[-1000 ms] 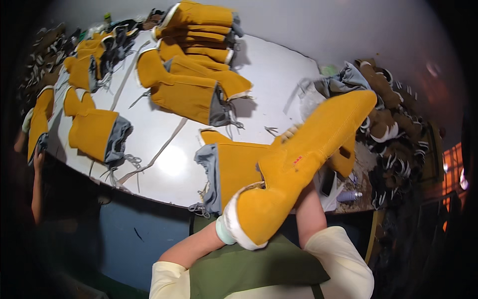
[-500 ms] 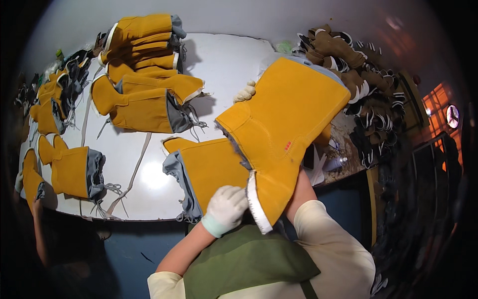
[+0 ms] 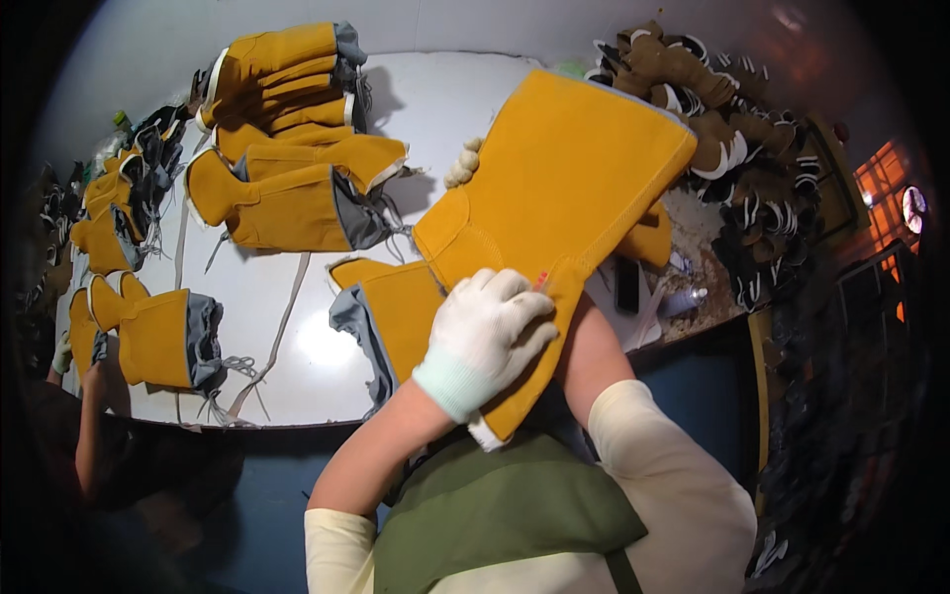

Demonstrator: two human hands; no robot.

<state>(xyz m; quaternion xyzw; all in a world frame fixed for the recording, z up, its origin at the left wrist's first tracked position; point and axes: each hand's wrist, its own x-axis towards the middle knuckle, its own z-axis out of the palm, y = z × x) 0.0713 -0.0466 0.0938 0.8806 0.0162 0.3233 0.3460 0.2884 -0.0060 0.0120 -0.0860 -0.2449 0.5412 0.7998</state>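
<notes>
Boot upper, yellow with white edging at the toe end [image 3: 584, 168], one; raised at a slant over the near edge of a white table [image 3: 416, 109], wide shaft up and to the right, toe end down and to the left; bears a small red mark [image 3: 541, 281] by the ankle, just beside the left fingertips, too small and partly covered to read. Left hand [image 3: 487, 337], in a white knitted glove with a pale green cuff; laid palm down across the foot part, fingers slightly parted, thumb apart from them. Right hand [image 3: 463, 163], likewise gloved; mostly hidden behind the upper, fingertips curled over the shaft's left edge and gripping it, thumb unseen. Second yellow upper with grey lining [image 3: 391, 312], lying on the table partly under the raised one. Stack of yellow uppers [image 3: 287, 84], far left; further yellow uppers with grey linings and loose laces [image 3: 287, 213], before the stack. Dark phone [image 3: 626, 285] and bottle [image 3: 683, 300], right; no lettering legible on either. Brown uppers with white edging [image 3: 683, 104], heaped at far right. Co-worker's bare hand [image 3: 94, 384], at far left, beside yellow uppers there.
</notes>
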